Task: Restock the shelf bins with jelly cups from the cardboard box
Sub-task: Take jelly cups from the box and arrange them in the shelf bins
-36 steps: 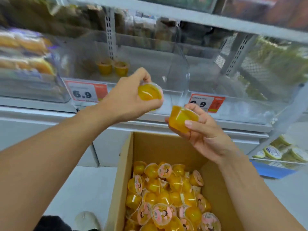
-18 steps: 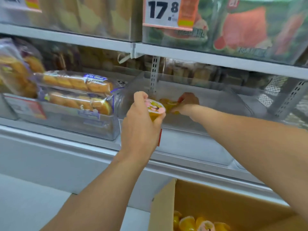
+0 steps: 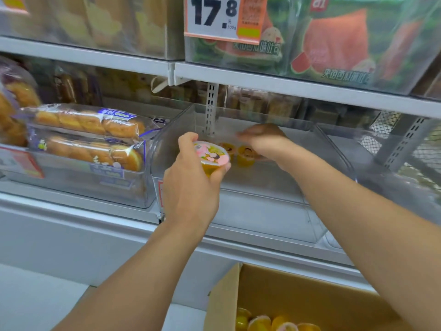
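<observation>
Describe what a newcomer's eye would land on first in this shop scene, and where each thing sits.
At centre, the left hand holds a yellow jelly cup with a pink foil lid at the front of a clear plastic shelf bin. The right hand reaches inside over two yellow jelly cups. Above, a big white 17.8 price tag stands out.

Head camera, facing a store shelf from close up.
One wide-angle view looks forward and slightly down: the clear bin sits at centre, the price tag at 12 o'clock, bread packs at 9 o'clock, the cardboard box at 5 o'clock, both forearms rising from the bottom edge.
</observation>
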